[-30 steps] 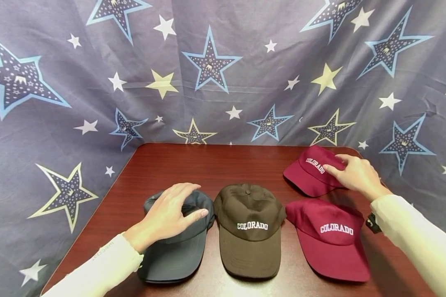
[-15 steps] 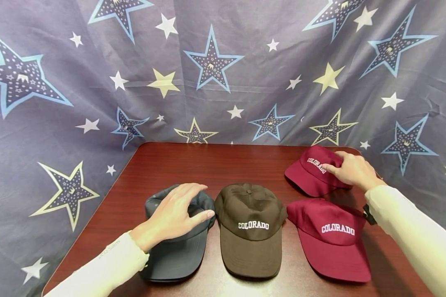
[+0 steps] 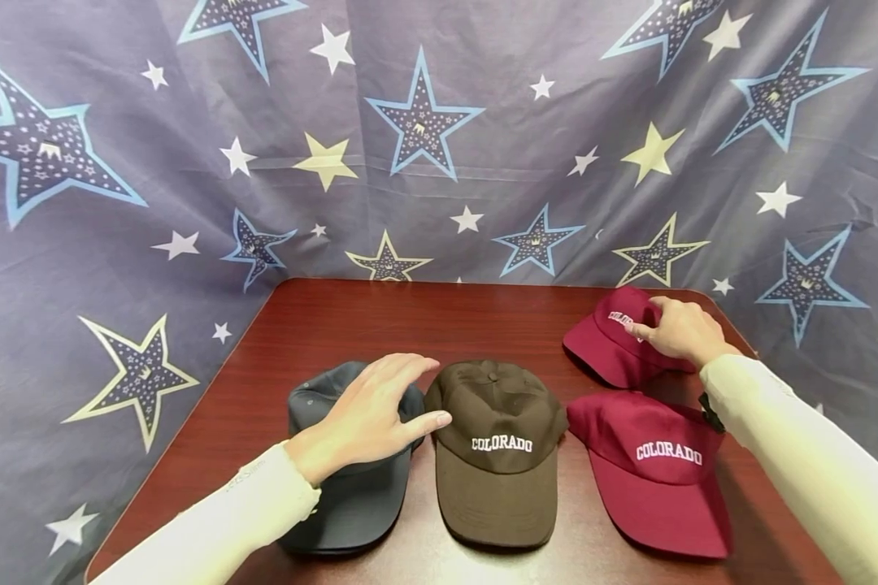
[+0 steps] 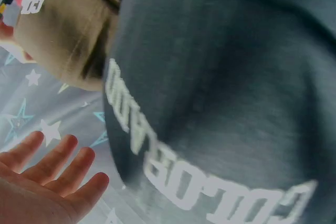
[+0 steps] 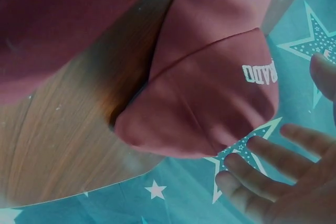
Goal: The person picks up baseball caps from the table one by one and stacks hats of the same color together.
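My left hand (image 3: pixel 369 418) hovers over the dark blue cap (image 3: pixel 358 508), its fingertips reaching towards the brown cap (image 3: pixel 493 455). In the left wrist view those fingers (image 4: pixel 68 166) are loosely spread and apart from the blue cap (image 4: pixel 226 77), whose white lettering shows. At the back right, my right hand (image 3: pixel 680 329) is over a dark red cap (image 3: pixel 603 345) lettered COLORADO. The right wrist view has the right fingers (image 5: pixel 268 161) spread beside that red cap (image 5: pixel 199 103), holding nothing. A second dark red cap (image 3: pixel 658 479) lies in front of it.
The caps lie on a reddish-brown wooden table (image 3: pixel 410 325) with rounded far corners. Behind and around it hangs a grey curtain (image 3: pixel 483 106) printed with stars. The front caps stand in a row, brims towards me.
My left hand has shifted right over the blue cap, towards the brown one. My right hand has moved slightly left over the back red cap. The caps lie as before.
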### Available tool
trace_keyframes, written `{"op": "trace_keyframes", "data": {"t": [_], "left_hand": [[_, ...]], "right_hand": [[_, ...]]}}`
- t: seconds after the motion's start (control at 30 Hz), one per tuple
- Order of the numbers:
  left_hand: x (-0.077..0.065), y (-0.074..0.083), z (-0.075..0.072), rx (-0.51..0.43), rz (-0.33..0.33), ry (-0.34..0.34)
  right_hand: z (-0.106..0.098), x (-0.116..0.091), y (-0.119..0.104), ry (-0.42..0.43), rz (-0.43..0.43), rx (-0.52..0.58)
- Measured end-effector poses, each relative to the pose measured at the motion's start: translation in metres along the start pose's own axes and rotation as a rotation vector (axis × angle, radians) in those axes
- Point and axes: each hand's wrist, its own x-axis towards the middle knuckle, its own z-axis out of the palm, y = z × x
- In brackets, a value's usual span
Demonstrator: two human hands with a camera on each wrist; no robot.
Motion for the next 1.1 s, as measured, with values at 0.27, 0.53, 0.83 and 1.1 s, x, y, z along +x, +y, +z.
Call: {"op": "trace_keyframes", "data": {"t": [0.27, 0.53, 0.83, 1.1], "left_hand": [[0.007, 0.006, 0.002, -0.003, 0.054, 0.023], [0.009, 0.009, 0.002, -0.008, 0.057, 0.007], [0.01, 0.006, 0.002, 0.002, 0.069, 0.021], [0.01, 0.005, 0.002, -0.003, 0.066, 0.024]], "right_hand": [[0.005, 0.011, -0.001, -0.049, -0.023, -0.051], [0.01, 0.019, 0.001, -0.1, 0.015, -0.058], [0.016, 0.02, 0.005, -0.127, 0.018, -0.054], [0.021, 0.023, 0.004, -0.062, 0.013, -0.037]]}}
